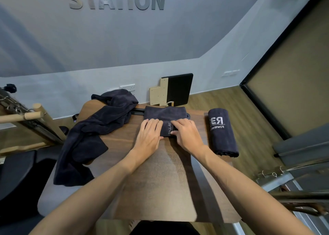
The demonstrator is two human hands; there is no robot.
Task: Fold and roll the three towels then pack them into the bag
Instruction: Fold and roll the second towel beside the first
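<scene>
Both hands, left [148, 134] and right [185, 133], grip clamped on the half-rolled towel [164, 116].

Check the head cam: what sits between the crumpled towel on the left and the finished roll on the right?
In the head view, the half-rolled towel lies between the crumpled towel and the finished roll, with both hands on it: left hand, right hand.
</scene>
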